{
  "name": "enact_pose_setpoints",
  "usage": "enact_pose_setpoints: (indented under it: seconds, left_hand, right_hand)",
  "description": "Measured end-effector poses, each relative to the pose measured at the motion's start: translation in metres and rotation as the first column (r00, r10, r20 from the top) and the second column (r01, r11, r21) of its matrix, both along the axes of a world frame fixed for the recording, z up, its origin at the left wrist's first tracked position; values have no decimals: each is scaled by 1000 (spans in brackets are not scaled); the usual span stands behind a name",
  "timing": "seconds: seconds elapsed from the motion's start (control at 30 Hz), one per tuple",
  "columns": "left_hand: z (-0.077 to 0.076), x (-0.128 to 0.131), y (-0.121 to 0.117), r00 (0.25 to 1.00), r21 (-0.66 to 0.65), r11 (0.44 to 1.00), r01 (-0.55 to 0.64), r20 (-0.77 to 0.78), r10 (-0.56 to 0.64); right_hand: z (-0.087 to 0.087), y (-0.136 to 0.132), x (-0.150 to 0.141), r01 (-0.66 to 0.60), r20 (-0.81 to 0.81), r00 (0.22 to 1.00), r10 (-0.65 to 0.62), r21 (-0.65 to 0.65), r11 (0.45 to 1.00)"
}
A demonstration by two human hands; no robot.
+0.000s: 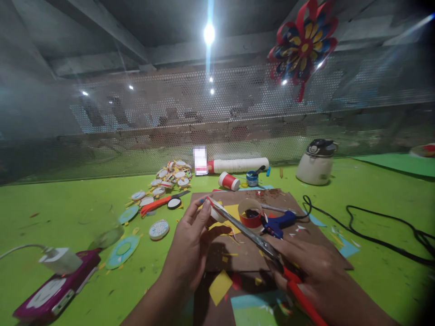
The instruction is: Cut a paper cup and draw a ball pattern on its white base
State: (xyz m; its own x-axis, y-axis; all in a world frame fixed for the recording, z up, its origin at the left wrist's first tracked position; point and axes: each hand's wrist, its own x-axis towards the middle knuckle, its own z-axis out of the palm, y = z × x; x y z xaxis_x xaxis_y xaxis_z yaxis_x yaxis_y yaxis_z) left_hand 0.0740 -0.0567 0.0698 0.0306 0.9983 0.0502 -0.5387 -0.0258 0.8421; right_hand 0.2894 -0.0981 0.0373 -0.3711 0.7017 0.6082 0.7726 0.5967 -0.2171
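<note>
Tabletop: lime green | board: brown | scissors: red handles, grey blades | small piece: white, maybe red-edged, blurred from where I stand | ring: red outside, tan inside | glue gun: deep blue | cup: red-and-white bands | kettle: white, black lid | flat device: magenta, white panel | hanging flower: red, blue, yellow petals

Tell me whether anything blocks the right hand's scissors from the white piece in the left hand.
Nothing visible: the scissors in the right hand reach up to the white piece in the left hand. The red ring lies beside that line.
</note>
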Motion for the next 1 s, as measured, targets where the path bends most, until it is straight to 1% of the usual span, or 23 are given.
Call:
enact_pose_setpoints:
  seconds: [0.17, 0.37, 0.47, 0.57, 0.67, 0.8, 0.9, 1.0]
  left_hand:
    - [0, 1, 3, 1000, 16, 1000, -10, -8, 11]
    - [-2, 0, 4, 999, 25, 1000, -4, -40, 5]
    - [-2, -1, 4, 999, 44, 999, 26, -43, -25]
    - [0, -2, 5, 999, 54, 998, 44, -25, -43]
    - [-1, -2, 5, 1000, 35, 999, 20, -6, -20]
    - [-3, -3, 4, 1000, 35, 999, -5, -1, 5]
    - [-2, -2, 4, 1000, 40, 999, -11, -7, 12]
    - [1, -1, 4, 1000, 46, 998, -31, 5, 31]
  right_hand:
    - [1, -1, 0, -11, -3, 1000, 11, -22, 1000]
    - [-3, -1, 3, -21, -19, 1000, 19, -73, 997]
    - [-3, -1, 3, -12, -11, 1000, 11, -93, 996]
    - [-1, 0, 2, 6, 7, 1000, -5, -72, 997]
    - [-1, 0, 1, 28, 22, 999, -27, -38, 999]
    - [-5, 2, 2, 44, 32, 998, -45, 13, 999]
    - [-7, 3, 2, 49, 37, 998, -49, -1, 999]
    - [-5, 2, 1, 38, 34, 999, -37, -50, 998]
